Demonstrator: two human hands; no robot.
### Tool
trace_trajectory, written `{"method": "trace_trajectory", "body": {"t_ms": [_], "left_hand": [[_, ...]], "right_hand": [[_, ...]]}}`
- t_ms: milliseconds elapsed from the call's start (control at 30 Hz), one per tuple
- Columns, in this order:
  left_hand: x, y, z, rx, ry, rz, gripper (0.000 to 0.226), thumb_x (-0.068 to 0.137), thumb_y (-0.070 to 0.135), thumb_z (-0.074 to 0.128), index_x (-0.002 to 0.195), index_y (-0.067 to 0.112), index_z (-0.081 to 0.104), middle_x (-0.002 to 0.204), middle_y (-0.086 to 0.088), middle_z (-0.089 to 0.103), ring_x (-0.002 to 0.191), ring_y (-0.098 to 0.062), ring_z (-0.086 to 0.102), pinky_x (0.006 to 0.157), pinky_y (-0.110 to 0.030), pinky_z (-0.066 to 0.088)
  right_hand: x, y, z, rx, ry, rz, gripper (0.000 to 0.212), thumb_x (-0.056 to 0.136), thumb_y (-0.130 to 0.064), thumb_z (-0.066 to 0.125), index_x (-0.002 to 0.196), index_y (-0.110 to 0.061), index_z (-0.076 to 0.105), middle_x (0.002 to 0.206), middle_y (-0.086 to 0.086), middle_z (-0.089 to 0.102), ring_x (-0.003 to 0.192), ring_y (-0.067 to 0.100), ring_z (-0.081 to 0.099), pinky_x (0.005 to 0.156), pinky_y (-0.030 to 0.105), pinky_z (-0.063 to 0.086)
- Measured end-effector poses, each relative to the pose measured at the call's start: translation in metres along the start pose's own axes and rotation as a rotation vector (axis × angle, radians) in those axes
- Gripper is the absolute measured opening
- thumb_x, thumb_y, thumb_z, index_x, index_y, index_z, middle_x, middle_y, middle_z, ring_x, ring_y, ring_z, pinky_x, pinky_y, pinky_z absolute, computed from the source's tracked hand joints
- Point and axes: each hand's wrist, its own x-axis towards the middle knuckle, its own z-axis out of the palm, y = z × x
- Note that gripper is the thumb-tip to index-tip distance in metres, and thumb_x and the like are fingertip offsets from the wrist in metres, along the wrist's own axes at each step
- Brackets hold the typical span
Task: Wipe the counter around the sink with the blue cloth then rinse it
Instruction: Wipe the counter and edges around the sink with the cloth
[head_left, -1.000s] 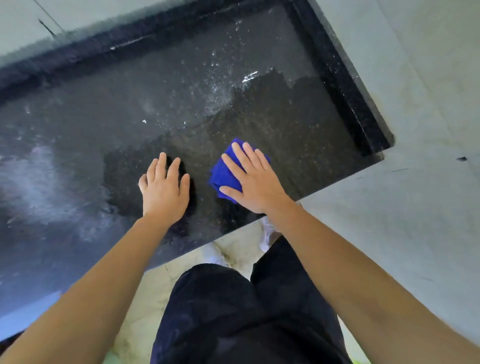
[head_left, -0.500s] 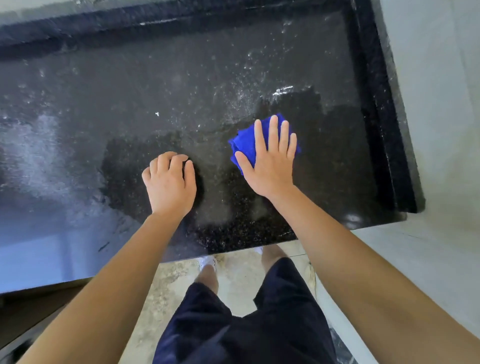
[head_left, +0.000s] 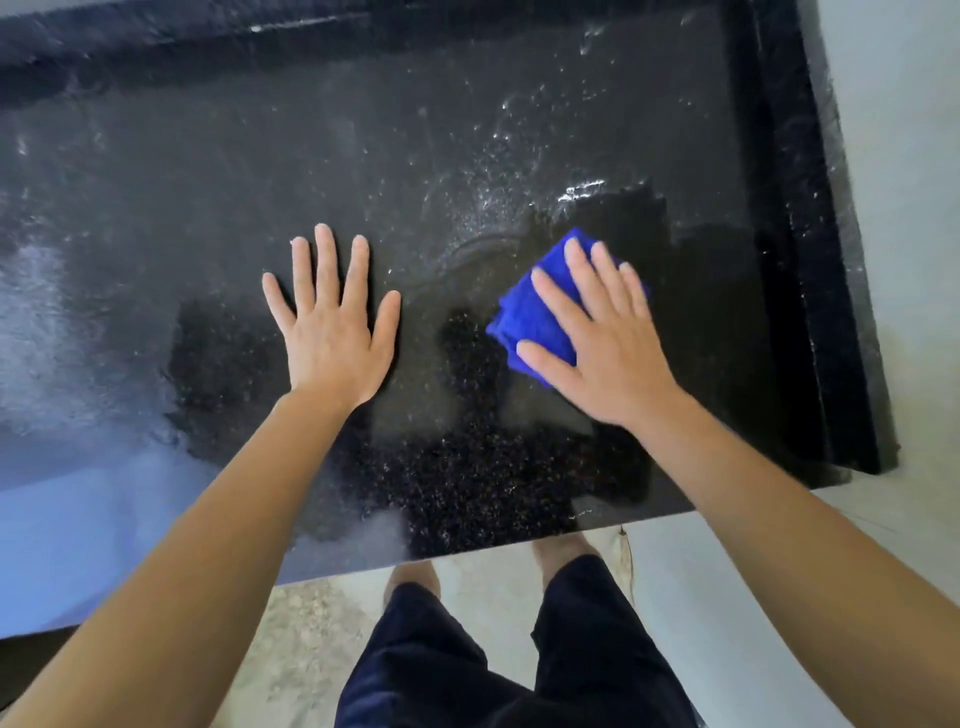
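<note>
Since half a second ago, the left hand (head_left: 332, 327) has uncurled and lies flat, grip released, on the black tabletop (head_left: 208, 171). The right hand (head_left: 597, 338) presses open-palmed on the folded blue cloth (head_left: 530, 317), right of centre. Wiping looks midway: water streaks remain at the far and left parts. No sink shows; rinsing is still to do.

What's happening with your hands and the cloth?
Left hand flat on wet counter. Right hand pressing blue cloth down. Nothing blocking.
</note>
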Motion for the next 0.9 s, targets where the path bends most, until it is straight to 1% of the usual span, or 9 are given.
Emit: {"method": "trace_trajectory", "body": {"t_ms": [200, 300, 367, 433, 500, 600, 667, 767, 900], "left_hand": [[-0.001, 0.001, 0.004, 0.048, 0.032, -0.017, 0.064, 0.104, 0.054, 0.017, 0.16, 0.023, 0.014, 0.168, -0.008, 0.003, 0.154, -0.031, 0.0, 0.121, -0.061, 0.003], [0.0, 0.001, 0.004, 0.037, 0.045, -0.02, 0.062, 0.104, 0.053, 0.016, 0.159, 0.023, 0.015, 0.168, -0.008, 0.004, 0.154, -0.031, 0.001, 0.121, -0.061, 0.004], [0.001, 0.001, 0.005, 0.03, 0.049, -0.021, 0.061, 0.105, 0.051, 0.017, 0.159, 0.023, 0.016, 0.168, -0.008, 0.004, 0.154, -0.03, 0.001, 0.121, -0.061, 0.004], [0.0, 0.001, 0.006, 0.022, 0.052, -0.018, 0.061, 0.104, 0.05, 0.019, 0.159, 0.023, 0.017, 0.168, -0.009, 0.005, 0.154, -0.031, 0.002, 0.12, -0.062, 0.005], [0.0, 0.001, 0.006, 0.021, 0.049, -0.015, 0.061, 0.104, 0.05, 0.021, 0.159, 0.023, 0.018, 0.168, -0.009, 0.006, 0.154, -0.032, 0.003, 0.12, -0.063, 0.006], [0.0, 0.001, 0.006, 0.035, 0.041, -0.018, 0.061, 0.104, 0.049, 0.021, 0.159, 0.022, 0.018, 0.168, -0.01, 0.006, 0.154, -0.033, 0.003, 0.12, -0.063, 0.007], [0.0, 0.001, 0.005, 0.045, 0.043, -0.017, 0.061, 0.104, 0.05, 0.021, 0.159, 0.022, 0.017, 0.168, -0.01, 0.006, 0.154, -0.033, 0.003, 0.12, -0.063, 0.007], [0.001, 0.001, 0.005, 0.05, 0.037, -0.017, 0.062, 0.104, 0.05, 0.02, 0.159, 0.023, 0.016, 0.168, -0.01, 0.006, 0.154, -0.033, 0.003, 0.12, -0.063, 0.007], [0.001, 0.002, 0.005, 0.069, 0.033, -0.026, 0.062, 0.104, 0.052, 0.017, 0.159, 0.024, 0.015, 0.168, -0.009, 0.005, 0.154, -0.032, 0.003, 0.121, -0.062, 0.007]], "right_hand": [[0.161, -0.028, -0.009, -0.014, 0.039, 0.198, 0.076, 0.098, -0.067, 0.025, 0.16, -0.023, 0.021, 0.167, 0.017, 0.007, 0.154, 0.039, 0.004, 0.124, 0.051, 0.003], [0.195, -0.06, -0.009, -0.02, 0.039, 0.212, 0.076, 0.098, -0.065, 0.022, 0.161, -0.022, 0.017, 0.168, 0.018, 0.004, 0.154, 0.039, 0.001, 0.124, 0.052, 0.001], [0.176, -0.066, -0.006, -0.022, 0.037, 0.112, 0.075, 0.1, -0.063, 0.022, 0.161, -0.02, 0.018, 0.167, 0.018, 0.006, 0.154, 0.039, 0.002, 0.125, 0.052, 0.002], [0.125, -0.062, -0.001, -0.019, 0.02, -0.05, 0.073, 0.101, -0.062, 0.026, 0.16, -0.019, 0.021, 0.167, 0.018, 0.008, 0.154, 0.038, 0.003, 0.125, 0.052, 0.005], [0.065, -0.051, 0.0, -0.003, -0.027, -0.153, 0.072, 0.102, -0.061, 0.031, 0.16, -0.02, 0.022, 0.168, 0.016, 0.007, 0.155, 0.036, 0.001, 0.125, 0.053, 0.006], [0.018, -0.033, -0.003, -0.026, -0.093, -0.212, 0.07, 0.101, -0.062, 0.037, 0.159, -0.023, 0.027, 0.168, 0.014, 0.009, 0.155, 0.035, 0.004, 0.124, 0.054, 0.01], [0.035, -0.025, -0.004, -0.028, -0.078, -0.226, 0.069, 0.1, -0.062, 0.039, 0.157, -0.024, 0.031, 0.167, 0.013, 0.012, 0.155, 0.035, 0.007, 0.124, 0.053, 0.01], [0.112, -0.023, -0.009, -0.031, -0.021, -0.142, 0.07, 0.1, -0.064, 0.035, 0.158, -0.024, 0.03, 0.167, 0.014, 0.012, 0.154, 0.036, 0.007, 0.124, 0.05, 0.004], [0.23, -0.044, -0.021, -0.023, -0.004, 0.127, 0.075, 0.098, -0.067, 0.025, 0.16, -0.025, 0.019, 0.168, 0.016, 0.004, 0.154, 0.037, 0.001, 0.124, 0.051, 0.0]]}}
